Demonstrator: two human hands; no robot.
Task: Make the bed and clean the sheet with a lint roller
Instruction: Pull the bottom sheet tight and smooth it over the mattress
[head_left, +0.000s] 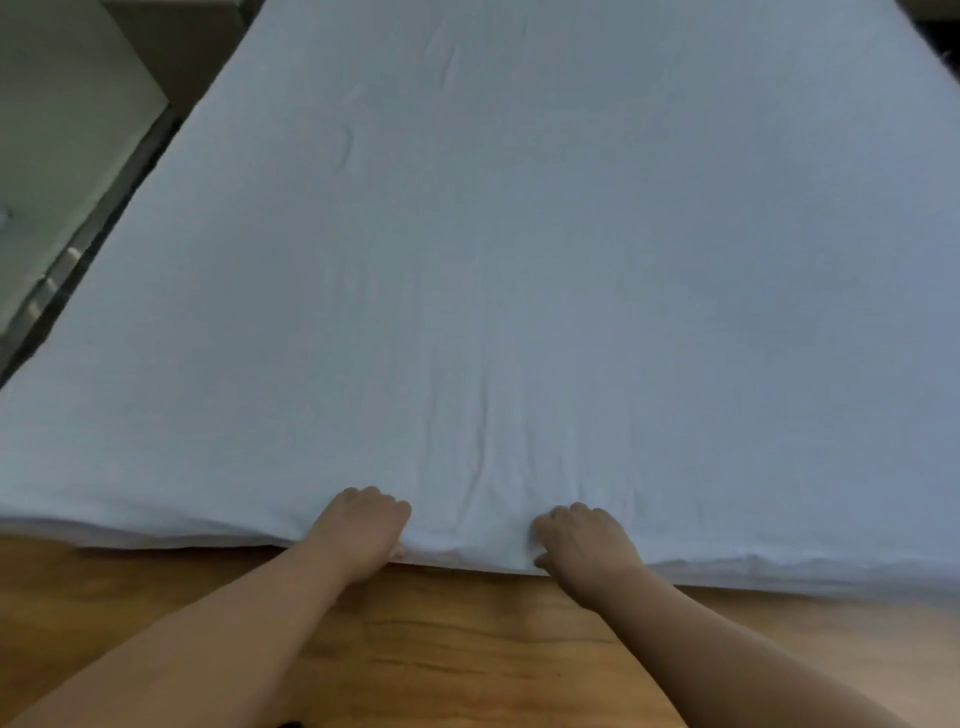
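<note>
— White cotton-looking sheet (519, 260), pale with a bluish cast, spread across nearly the whole frame over the bed (156, 538). Mostly flat; faint creases at upper centre, longer vertical wrinkles running down to the lower centre.

— And the hands?

— Both at the near edge of the sheet, lower centre. Left hand (363, 525) with fingers curled over the hem, thumb tucked beneath, grasping the sheet. Right hand (584, 540) just beside it, also curled and gripping the edge. Fabric slightly bunched between them.

— Anything round the bed?

— Wooden floor (467, 649), warm brown, along the bottom of the frame under both forearms. Pale cabinet (62, 130) at upper left, apart from the bed by a dark gap. Containers: none open to view, contents not visible.
</note>
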